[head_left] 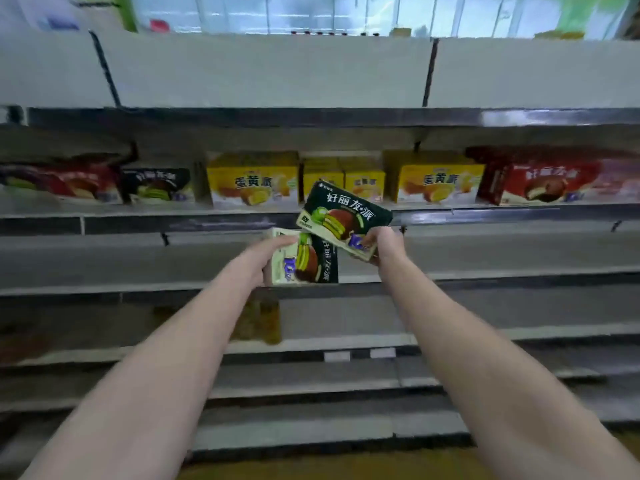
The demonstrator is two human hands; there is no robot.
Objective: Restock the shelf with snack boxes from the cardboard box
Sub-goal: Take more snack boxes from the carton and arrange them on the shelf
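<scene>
Grey metal shelving (485,251) across the whole view, tier on tier, most tiers bare. On the stocked tier: yellow snack boxes (254,180) at centre, red boxes (540,181) at far right, more red and one dark box (157,183) at left (all soft with blur). In front of that tier's edge, two dark-green snack boxes printed with a chocolate-coated, green-layered cake and white lettering. Upper dark-green box (341,213) tilted, top-left corner raised over the yellow row, front face toward the camera. Lower dark-green box (304,259) turned on its side, lettering running vertically, pale end panel to the left, its upper right tucked behind the upper box. Both forearms extended forward and upward from the bottom corners. Right hand (386,245) gripping the upper box at its lower right corner, fingers wrapped underneath. Left hand (265,258) clasping the lower box at its left end, thumb along the top edge.
</scene>
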